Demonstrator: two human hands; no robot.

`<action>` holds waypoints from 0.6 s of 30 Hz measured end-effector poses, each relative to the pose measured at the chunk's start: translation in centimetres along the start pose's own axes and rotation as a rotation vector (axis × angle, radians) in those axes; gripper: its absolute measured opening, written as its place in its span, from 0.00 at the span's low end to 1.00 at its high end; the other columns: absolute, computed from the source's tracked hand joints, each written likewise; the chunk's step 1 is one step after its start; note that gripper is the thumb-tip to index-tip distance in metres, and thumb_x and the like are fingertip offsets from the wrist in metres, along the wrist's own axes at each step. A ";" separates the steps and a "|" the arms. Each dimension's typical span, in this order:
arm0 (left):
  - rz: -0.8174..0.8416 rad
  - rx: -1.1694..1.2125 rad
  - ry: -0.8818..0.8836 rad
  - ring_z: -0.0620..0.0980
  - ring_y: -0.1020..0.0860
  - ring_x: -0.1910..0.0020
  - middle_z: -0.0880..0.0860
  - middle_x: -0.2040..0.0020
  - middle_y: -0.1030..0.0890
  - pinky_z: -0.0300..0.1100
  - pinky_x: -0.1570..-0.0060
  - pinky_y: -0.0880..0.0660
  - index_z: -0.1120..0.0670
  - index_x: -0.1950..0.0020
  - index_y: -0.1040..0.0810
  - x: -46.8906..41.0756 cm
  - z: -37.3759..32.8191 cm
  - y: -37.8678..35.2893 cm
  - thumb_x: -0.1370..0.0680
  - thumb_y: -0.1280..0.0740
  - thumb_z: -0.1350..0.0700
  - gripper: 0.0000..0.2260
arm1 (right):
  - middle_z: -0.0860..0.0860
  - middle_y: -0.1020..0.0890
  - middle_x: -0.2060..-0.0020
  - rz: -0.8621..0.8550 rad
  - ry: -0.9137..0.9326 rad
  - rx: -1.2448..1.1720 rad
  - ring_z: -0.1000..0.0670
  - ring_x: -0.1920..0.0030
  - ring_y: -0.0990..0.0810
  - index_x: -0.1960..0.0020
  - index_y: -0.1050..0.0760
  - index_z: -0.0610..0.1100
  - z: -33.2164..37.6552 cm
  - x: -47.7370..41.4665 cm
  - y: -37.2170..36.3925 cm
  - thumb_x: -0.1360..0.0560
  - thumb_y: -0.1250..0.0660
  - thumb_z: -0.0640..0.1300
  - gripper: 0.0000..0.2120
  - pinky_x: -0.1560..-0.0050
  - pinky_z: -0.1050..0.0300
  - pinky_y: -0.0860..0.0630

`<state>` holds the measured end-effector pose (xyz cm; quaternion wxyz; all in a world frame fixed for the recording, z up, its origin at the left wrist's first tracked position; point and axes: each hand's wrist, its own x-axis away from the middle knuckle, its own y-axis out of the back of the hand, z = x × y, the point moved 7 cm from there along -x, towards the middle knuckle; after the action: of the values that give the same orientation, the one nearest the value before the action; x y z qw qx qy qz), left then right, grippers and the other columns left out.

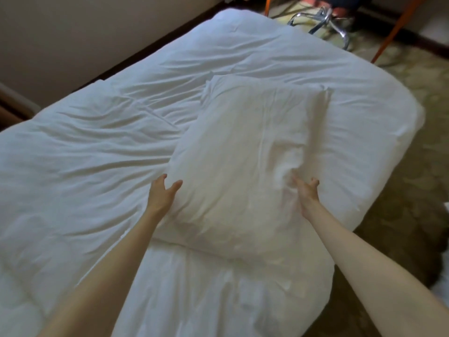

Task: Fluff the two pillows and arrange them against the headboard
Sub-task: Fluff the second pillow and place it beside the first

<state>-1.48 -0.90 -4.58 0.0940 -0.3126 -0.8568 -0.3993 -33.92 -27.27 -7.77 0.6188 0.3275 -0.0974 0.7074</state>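
Grip: left hand (pixel 163 193) and right hand (pixel 306 193) spread open, flanking pillow (pixel 245 161), neither closed on it | pillow lies on duvet (pixel 85 166) mid-bed | I fear a one-sided squeeze sliding it floorward.

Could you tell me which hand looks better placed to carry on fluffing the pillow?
Probably the right hand: it is pressed into the pillow, denting its side. The left hand sits open at the opposite edge, fingers spread.

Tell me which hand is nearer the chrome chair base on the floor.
Right. The right hand presses the pillow's right side, toward the chair base; the left hand is at its left edge.
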 end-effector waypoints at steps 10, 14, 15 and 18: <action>0.234 -0.064 0.222 0.61 0.34 0.29 0.57 0.25 0.35 0.62 0.29 0.41 0.54 0.23 0.43 -7.9 3.2 -3.2 0.37 0.36 0.28 0.50 | 0.43 0.30 0.31 0.057 0.017 0.108 0.42 0.35 0.27 0.24 0.50 0.41 -1.4 -5.5 -3.8 0.33 0.25 0.51 0.47 0.32 0.46 0.31; 0.195 0.011 0.162 0.59 0.28 0.33 0.57 0.29 0.28 0.52 0.35 0.32 0.55 0.27 0.35 -8.4 2.1 -3.4 0.33 0.32 0.32 0.42 | 0.43 0.26 0.37 0.034 -0.064 0.001 0.44 0.46 0.21 0.29 0.43 0.39 -1.4 -5.6 -4.0 0.33 0.24 0.50 0.41 0.48 0.49 0.21; 0.185 0.006 0.138 0.59 0.26 0.36 0.57 0.32 0.25 0.51 0.38 0.30 0.55 0.29 0.31 -8.3 1.6 -3.4 0.33 0.32 0.33 0.39 | 0.43 0.25 0.41 0.056 -0.082 -0.054 0.47 0.52 0.20 0.32 0.40 0.38 -1.1 -5.3 -4.5 0.33 0.24 0.49 0.38 0.57 0.53 0.21; 0.177 0.046 0.122 0.57 0.20 0.44 0.55 0.41 0.19 0.53 0.41 0.25 0.55 0.36 0.23 -7.6 0.1 -3.2 0.34 0.29 0.35 0.34 | 0.43 0.21 0.45 0.098 -0.090 -0.158 0.44 0.52 0.19 0.35 0.35 0.37 0.2 -4.3 -5.7 0.33 0.24 0.46 0.33 0.54 0.49 0.19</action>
<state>2.54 -5.91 -9.79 0.1879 -0.3599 -0.8276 -0.3877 -28.42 -29.61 -11.61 0.6025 0.3039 -0.1964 0.7114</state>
